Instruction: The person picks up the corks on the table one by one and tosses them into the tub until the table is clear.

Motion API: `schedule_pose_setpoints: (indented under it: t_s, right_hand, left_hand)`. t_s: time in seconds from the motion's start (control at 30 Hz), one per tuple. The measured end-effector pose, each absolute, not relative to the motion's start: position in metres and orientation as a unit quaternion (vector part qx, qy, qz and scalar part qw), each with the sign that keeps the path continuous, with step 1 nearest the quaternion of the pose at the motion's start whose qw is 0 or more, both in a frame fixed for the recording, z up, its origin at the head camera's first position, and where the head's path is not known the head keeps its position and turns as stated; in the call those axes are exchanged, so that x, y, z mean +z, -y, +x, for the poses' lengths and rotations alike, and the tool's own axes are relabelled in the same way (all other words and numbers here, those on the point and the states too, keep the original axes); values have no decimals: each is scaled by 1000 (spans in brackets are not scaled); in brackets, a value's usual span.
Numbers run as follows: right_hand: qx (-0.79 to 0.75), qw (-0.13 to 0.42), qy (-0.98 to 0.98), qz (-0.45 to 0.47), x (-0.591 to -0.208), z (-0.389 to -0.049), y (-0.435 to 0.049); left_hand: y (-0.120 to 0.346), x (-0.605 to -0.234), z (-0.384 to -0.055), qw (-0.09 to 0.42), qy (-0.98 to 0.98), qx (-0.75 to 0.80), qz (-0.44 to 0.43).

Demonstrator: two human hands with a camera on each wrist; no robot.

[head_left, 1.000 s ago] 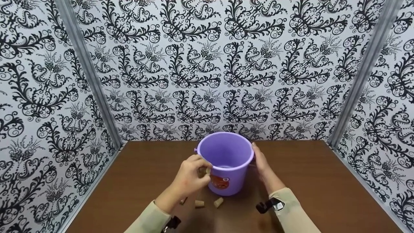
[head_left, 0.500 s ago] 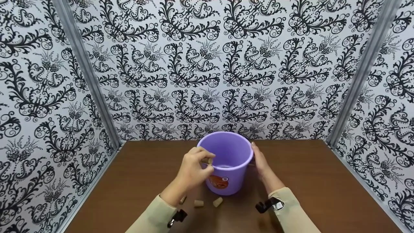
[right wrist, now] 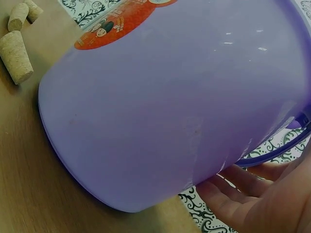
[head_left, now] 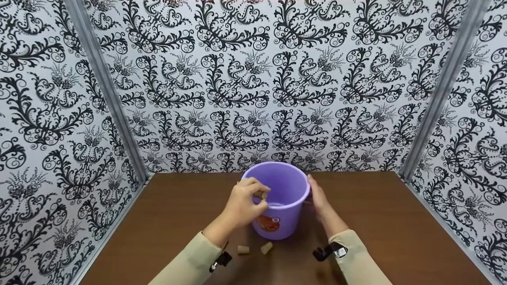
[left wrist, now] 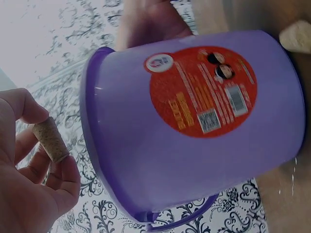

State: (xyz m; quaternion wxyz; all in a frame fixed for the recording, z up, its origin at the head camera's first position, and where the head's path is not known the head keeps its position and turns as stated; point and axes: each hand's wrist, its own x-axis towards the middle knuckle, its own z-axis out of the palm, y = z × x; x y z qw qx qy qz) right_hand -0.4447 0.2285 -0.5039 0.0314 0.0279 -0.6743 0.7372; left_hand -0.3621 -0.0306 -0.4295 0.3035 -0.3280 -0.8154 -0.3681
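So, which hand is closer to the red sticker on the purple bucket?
The left hand. It pinches a cork by the bucket's rim, just above the red sticker; the right hand rests against the bucket's right side, farther from it.

head: forward-down, farthest | wrists: close, side-on | shared: purple bucket (left wrist: 194, 153)

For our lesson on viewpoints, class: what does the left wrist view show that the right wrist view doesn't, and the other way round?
Only the left wrist view: the left hand pinching a cork, and the barcode and square code on the red sticker.

Only the right wrist view: a cluster of three loose corks on the table; the left wrist view has just one.

Both: the purple bucket, its handle, the right hand, some of the sticker, the table and the patterned wall.
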Motion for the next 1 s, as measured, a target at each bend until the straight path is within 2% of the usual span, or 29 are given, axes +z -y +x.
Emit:
schedule_pose_setpoints:
  t_s: [0.37,0.57,0.83,1.0]
  right_hand:
    - [723,52,688,39,-504,-445,-227]
    - [734,41,677,31,-504,-444,-228]
    - [740,43,671,27,-503,-444,-229]
    - [734,50,677,29,-503,-444,-229]
  left_hand:
    - [31,-415,-383,272,834,-349,-329]
    - [29,-410,-395,274,838,-323,-346]
    - [27,-400,-411,202,867,-329,-315]
    - [28,-400,-423,186,876,-341,-288]
